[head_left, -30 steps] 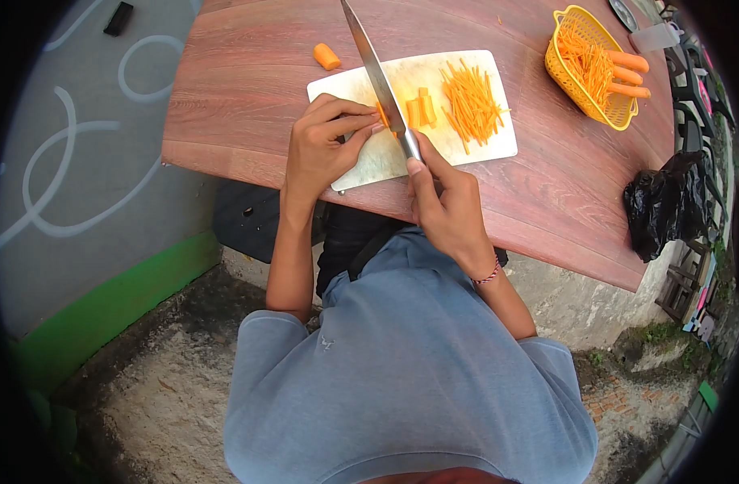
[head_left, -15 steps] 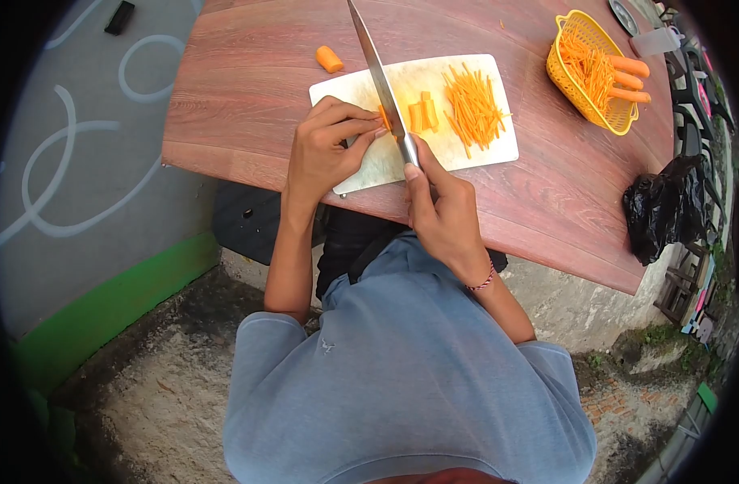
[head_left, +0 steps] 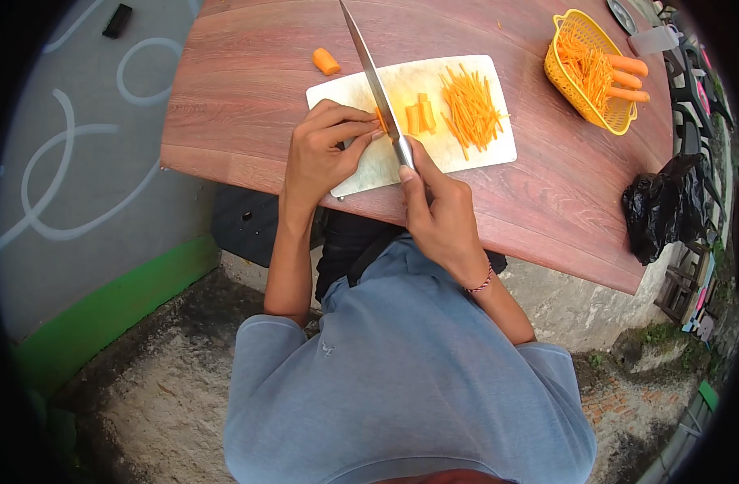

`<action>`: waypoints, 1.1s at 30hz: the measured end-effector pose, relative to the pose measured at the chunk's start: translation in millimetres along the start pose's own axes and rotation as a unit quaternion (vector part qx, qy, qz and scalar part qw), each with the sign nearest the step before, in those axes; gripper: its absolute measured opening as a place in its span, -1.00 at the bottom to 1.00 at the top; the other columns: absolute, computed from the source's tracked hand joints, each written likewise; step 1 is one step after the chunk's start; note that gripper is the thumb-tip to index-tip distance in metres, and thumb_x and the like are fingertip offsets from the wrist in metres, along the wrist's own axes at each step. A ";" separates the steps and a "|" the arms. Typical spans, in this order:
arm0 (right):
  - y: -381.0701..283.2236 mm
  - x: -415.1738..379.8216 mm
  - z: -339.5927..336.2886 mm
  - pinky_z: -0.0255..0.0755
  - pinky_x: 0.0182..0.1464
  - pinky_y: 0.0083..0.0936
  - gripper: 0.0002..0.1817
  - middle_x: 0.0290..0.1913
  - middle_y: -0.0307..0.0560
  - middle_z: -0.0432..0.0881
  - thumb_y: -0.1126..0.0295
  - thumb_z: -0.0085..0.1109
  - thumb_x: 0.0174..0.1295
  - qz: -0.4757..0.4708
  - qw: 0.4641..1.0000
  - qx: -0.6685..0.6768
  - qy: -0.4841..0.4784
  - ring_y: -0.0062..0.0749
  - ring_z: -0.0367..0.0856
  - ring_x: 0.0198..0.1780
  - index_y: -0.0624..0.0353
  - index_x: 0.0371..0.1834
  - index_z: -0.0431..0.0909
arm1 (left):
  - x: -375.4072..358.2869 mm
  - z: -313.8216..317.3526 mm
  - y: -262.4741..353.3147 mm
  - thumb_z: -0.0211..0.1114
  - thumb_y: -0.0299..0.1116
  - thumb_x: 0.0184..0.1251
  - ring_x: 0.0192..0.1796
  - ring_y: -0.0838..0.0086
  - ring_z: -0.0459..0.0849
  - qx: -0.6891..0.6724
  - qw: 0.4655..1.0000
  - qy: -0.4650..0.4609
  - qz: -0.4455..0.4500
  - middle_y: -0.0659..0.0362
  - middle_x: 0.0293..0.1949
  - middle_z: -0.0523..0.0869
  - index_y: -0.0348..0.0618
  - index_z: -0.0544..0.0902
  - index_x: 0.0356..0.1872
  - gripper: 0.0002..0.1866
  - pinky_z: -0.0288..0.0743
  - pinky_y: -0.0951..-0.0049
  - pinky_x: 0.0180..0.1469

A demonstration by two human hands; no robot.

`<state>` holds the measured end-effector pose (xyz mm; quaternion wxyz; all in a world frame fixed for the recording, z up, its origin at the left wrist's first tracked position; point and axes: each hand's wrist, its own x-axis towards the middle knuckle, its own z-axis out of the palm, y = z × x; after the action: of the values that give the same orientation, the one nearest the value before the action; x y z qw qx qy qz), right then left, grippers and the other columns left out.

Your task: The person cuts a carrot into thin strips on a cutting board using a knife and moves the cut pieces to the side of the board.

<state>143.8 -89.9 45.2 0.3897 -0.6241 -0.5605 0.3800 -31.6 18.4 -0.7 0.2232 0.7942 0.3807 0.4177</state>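
My right hand (head_left: 440, 211) is wrapped round the handle of a long knife (head_left: 372, 73), whose blade points away over the white cutting board (head_left: 478, 161). At the left of the blade, the fingertips of my left hand (head_left: 325, 153) pinch a small carrot piece (head_left: 380, 121), partly hidden by the fingers. Carrot slices (head_left: 422, 117) lie on the board just right of the blade, and a pile of thin carrot strips (head_left: 472, 109) is farther right. Beyond the board's far left corner, a carrot chunk (head_left: 326, 61) rests on the table.
A yellow basket (head_left: 579, 98) with carrot shreds and whole carrots (head_left: 627, 79) stands at the right of the wooden table (head_left: 248, 97). Behind it are a plastic bottle (head_left: 655, 40) and a round metal item (head_left: 622, 14). A black plastic bag (head_left: 666, 206) hangs by the right edge.
The view has shifted very slightly. Both hands, the knife and the carrot piece keep nearly the same positions on the board.
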 end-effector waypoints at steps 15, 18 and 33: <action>-1.9 13.4 -5.3 0.55 -0.22 0.04 -0.61 -0.39 0.43 0.66 0.36 0.10 0.61 0.033 0.999 0.002 -0.025 0.40 0.73 -0.30 0.26 0.40 0.56 | -0.7 1.2 4.0 0.65 -0.55 0.13 -0.10 0.34 0.80 -0.003 1.000 0.017 -0.014 0.19 -0.15 0.90 -0.20 0.93 -0.21 -0.82 0.69 0.35 -0.09; 9.3 13.4 -6.3 0.54 -0.22 0.01 -0.61 -0.42 0.40 0.65 0.34 0.09 0.62 0.033 0.998 0.041 -0.034 0.38 0.72 -0.33 0.25 0.41 0.56 | -0.3 0.9 5.3 0.65 -0.54 0.13 -0.10 0.34 0.80 0.005 1.000 0.019 -0.007 0.19 -0.15 0.90 -0.21 0.93 -0.21 -0.82 0.69 0.35 -0.08; -2.0 -27.0 -69.5 0.43 -0.34 -0.36 -0.49 -0.55 0.16 0.47 0.37 0.24 0.52 0.095 0.994 0.050 -0.036 -0.41 0.46 -0.53 0.32 0.49 0.57 | 0.6 6.1 12.0 0.58 -0.52 0.24 -0.05 0.26 0.78 0.065 0.998 0.005 0.016 0.13 -0.04 0.91 -0.22 0.90 -0.12 -0.81 0.69 0.29 0.05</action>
<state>204.1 -120.8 76.3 0.3621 -0.6399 -0.4928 0.4654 -21.3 11.3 4.3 0.1621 0.8110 0.3951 0.3998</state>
